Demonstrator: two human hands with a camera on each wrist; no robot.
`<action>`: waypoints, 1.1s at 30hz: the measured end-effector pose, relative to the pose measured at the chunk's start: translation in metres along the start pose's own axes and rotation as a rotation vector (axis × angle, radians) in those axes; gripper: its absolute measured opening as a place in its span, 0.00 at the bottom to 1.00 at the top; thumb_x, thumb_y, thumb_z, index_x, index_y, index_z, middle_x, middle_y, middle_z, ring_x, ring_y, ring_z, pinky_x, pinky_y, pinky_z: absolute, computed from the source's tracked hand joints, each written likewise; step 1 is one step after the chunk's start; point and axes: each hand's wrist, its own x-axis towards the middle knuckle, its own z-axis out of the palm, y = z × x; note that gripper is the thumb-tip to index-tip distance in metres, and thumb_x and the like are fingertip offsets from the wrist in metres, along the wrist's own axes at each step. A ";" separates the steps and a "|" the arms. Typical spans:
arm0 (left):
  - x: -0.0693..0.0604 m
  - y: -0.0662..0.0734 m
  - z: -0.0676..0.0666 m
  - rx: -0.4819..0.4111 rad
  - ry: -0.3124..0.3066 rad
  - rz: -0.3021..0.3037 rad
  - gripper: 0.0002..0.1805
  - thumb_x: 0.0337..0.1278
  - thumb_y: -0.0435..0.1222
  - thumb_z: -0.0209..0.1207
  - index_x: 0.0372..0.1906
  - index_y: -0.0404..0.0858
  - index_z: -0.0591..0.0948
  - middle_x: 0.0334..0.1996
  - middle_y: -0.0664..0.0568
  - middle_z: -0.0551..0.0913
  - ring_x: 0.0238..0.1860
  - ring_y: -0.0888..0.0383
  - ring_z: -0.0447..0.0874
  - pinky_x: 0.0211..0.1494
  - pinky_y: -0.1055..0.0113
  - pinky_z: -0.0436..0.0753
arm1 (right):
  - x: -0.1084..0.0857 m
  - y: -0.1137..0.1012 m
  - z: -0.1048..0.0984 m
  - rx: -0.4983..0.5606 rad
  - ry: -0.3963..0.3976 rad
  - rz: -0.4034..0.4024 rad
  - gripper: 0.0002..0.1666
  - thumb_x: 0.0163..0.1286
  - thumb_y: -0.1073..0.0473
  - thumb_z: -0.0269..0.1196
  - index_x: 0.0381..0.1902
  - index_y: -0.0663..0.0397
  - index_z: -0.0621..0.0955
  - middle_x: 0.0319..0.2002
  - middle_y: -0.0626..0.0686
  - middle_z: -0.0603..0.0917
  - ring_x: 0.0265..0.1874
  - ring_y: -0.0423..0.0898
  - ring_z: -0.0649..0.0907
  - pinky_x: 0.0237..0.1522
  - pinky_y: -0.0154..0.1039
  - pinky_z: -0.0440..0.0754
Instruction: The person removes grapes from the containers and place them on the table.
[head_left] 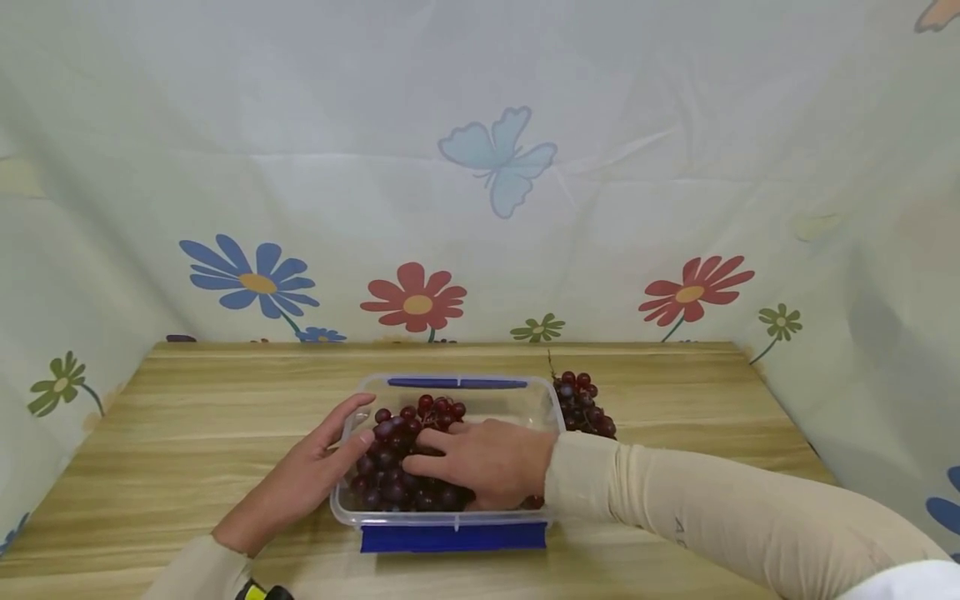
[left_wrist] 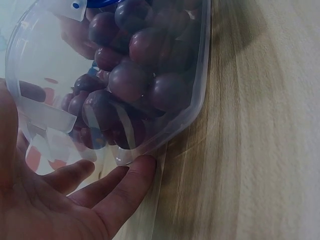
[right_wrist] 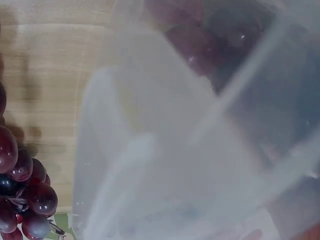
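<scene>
A clear plastic container (head_left: 457, 518) with blue side clips holds a bunch of dark red grapes (head_left: 390, 454), heaped mostly toward its left side. My right hand (head_left: 487, 462) reaches down inside it, fingers spread on top of the grapes; the lower fingertips are hidden. My left hand (head_left: 315, 467) rests at the container's left end, its thumb over the rim and its fingers loosely extended. In the left wrist view, fingertips (left_wrist: 142, 170) touch the outside of the container near its bottom corner. The right wrist view shows mainly the blurred container wall (right_wrist: 165, 170).
A second bunch of grapes (head_left: 585, 406) lies on the wooden table (head_left: 240, 400), just behind and right of the container, its stem pointing to the back. A fabric backdrop (head_left: 337, 192) with printed flowers and a butterfly rises along the table's back and sides.
</scene>
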 end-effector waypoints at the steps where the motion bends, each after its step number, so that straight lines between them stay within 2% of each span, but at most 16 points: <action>1: 0.000 0.000 0.000 -0.001 0.000 0.003 0.31 0.81 0.55 0.47 0.81 0.62 0.56 0.83 0.36 0.54 0.76 0.26 0.65 0.66 0.37 0.81 | 0.000 0.000 0.000 0.009 -0.002 -0.001 0.51 0.65 0.41 0.75 0.79 0.32 0.62 0.67 0.44 0.72 0.43 0.40 0.84 0.44 0.30 0.87; 6: -0.001 0.001 -0.001 0.016 0.007 0.005 0.32 0.81 0.56 0.47 0.82 0.60 0.56 0.84 0.36 0.53 0.77 0.25 0.62 0.68 0.34 0.78 | 0.000 -0.001 0.003 0.072 -0.036 -0.007 0.58 0.67 0.46 0.74 0.84 0.30 0.52 0.75 0.46 0.67 0.30 0.35 0.82 0.33 0.25 0.84; 13: 0.000 0.002 0.001 0.014 0.010 0.004 0.31 0.81 0.57 0.47 0.81 0.61 0.57 0.83 0.36 0.57 0.76 0.26 0.64 0.66 0.36 0.81 | -0.002 -0.002 0.012 0.048 0.033 0.014 0.57 0.66 0.45 0.74 0.84 0.29 0.53 0.70 0.50 0.67 0.36 0.38 0.84 0.33 0.26 0.85; 17: 0.000 0.002 0.001 0.017 0.011 -0.006 0.32 0.80 0.58 0.48 0.81 0.62 0.56 0.83 0.36 0.55 0.76 0.26 0.65 0.65 0.37 0.82 | -0.003 -0.002 0.016 0.034 0.043 0.005 0.59 0.67 0.44 0.74 0.84 0.29 0.50 0.76 0.51 0.64 0.35 0.38 0.86 0.32 0.27 0.85; 25: 0.000 0.000 0.002 0.010 0.007 -0.005 0.31 0.81 0.56 0.48 0.81 0.63 0.57 0.83 0.37 0.56 0.76 0.25 0.63 0.65 0.35 0.81 | -0.003 -0.003 0.026 0.005 0.153 -0.053 0.41 0.74 0.48 0.68 0.79 0.26 0.63 0.71 0.51 0.68 0.28 0.38 0.82 0.27 0.27 0.84; 30: 0.001 -0.001 0.003 0.003 0.000 -0.004 0.31 0.81 0.56 0.48 0.81 0.62 0.57 0.83 0.36 0.54 0.76 0.25 0.64 0.66 0.36 0.81 | -0.001 -0.002 0.027 0.073 0.116 -0.077 0.41 0.77 0.53 0.64 0.81 0.29 0.60 0.79 0.48 0.64 0.34 0.38 0.86 0.33 0.27 0.85; 33: 0.001 0.000 0.003 -0.005 -0.005 -0.002 0.31 0.81 0.56 0.48 0.81 0.61 0.57 0.83 0.36 0.54 0.76 0.25 0.65 0.65 0.37 0.82 | -0.001 -0.002 0.027 0.099 0.113 -0.090 0.40 0.78 0.53 0.63 0.81 0.31 0.60 0.79 0.46 0.65 0.39 0.38 0.88 0.37 0.28 0.87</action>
